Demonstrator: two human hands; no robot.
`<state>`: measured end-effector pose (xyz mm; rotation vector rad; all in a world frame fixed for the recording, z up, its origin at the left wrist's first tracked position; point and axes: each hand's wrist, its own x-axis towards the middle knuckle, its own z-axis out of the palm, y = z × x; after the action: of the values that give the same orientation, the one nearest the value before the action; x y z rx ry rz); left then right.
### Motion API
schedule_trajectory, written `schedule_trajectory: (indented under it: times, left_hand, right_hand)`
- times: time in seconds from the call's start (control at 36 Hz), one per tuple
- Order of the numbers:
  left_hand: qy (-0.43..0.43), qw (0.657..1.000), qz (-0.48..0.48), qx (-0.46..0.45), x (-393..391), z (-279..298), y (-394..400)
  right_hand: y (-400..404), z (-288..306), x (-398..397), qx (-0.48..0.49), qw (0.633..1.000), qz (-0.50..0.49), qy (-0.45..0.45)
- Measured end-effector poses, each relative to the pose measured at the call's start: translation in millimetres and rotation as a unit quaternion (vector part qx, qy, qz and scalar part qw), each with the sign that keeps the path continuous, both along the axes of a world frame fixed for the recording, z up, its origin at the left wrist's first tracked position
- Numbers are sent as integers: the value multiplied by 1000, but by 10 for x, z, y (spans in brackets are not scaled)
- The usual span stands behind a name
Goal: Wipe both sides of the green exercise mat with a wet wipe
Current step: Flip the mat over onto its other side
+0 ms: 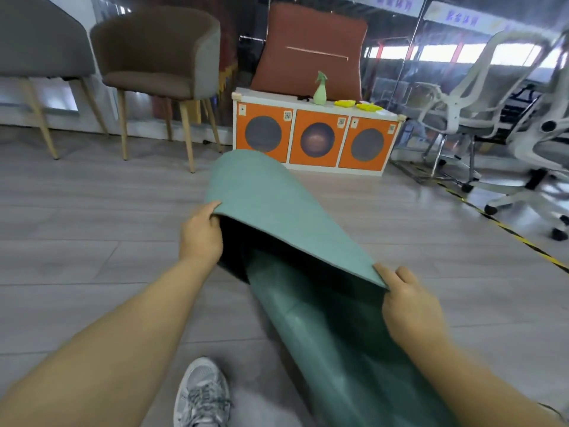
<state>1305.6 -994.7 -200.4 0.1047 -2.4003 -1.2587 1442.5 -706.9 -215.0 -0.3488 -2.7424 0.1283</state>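
Note:
The green exercise mat [277,208] lies along the wooden floor and is folded back over itself, its far end curving up and toward me. My left hand [201,235] grips the left corner of the lifted edge. My right hand [406,306] pinches the right corner of that edge. Beneath the raised flap shows the mat's glossy darker green surface [326,343], running down to the bottom right. No wet wipe is visible in either hand.
A low white cabinet with orange fronts [314,140] stands beyond the mat, carrying a green spray bottle [320,89] and yellow cloths [358,104]. Brown chairs [157,60] stand at the left, white office chairs [480,112] at the right. My grey shoe [201,396] rests beside the mat.

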Motion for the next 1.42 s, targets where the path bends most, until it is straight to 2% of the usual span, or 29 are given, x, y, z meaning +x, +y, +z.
schedule_trajectory:
  times: [0.17, 0.28, 0.39, 0.5, 0.64, 0.72, 0.81, 0.89, 1.03, 1.11, 1.17, 1.22, 1.31, 1.42]
  left_hand:
    - [89, 986, -35, -133, 22, 784, -421]
    - [129, 976, -26, -171, 219, 1138, -802]
    - [130, 973, -6, -189, 516, 1217, -1285]
    - [108, 971, 13, -213, 864, 1143, -1768]
    - [60, 975, 85, -194, 1300, 948, -2323]
    - [22, 975, 125, -184, 1575, 762, -2634]
    - [-82, 966, 140, -200, 1801, 526, -2924]
    - [-221, 943, 140, -204, 1995, 315, -3102]
    - [-423, 868, 43, -256, 2210, 88, -2951]
    - [-471, 834, 16, -288, 2180, 137, -2677]
    - [-448, 820, -5, -356, 2056, 167, -2470]
    - [-397, 833, -28, -386, 1911, 207, -2247]
    - [-339, 865, -58, -365, 1694, 218, -1898]
    - [-290, 890, -99, -338, 1482, 192, -1375]
  right_hand:
    - [-265, 36, -5, -11, 995, 72, 69]
    - [-566, 154, -35, -21, 988, 111, 108]
    - [-880, 174, -32, -1, 979, 171, 111]
    - [-1196, 24, -1, 40, 965, 250, 64]
    - [-1785, -144, 56, 33, 935, 354, 16]
    - [-2147, -178, 112, 7, 923, 378, -75]
    - [-2344, -271, 132, 45, 899, 403, -163]
    - [-2352, -294, 149, 52, 890, 414, -186]
    - [-2138, -279, 230, 88, 887, 412, -189]
    - [-1956, -284, 265, 78, 888, 411, -190]
    - [-1842, -283, 302, 66, 885, 417, -198]
    - [-1736, -255, 352, 41, 883, 421, -202]
    - [-1565, -155, 431, 6, 887, 424, -185]
    - [-1223, -48, 465, -81, 910, 394, -98]
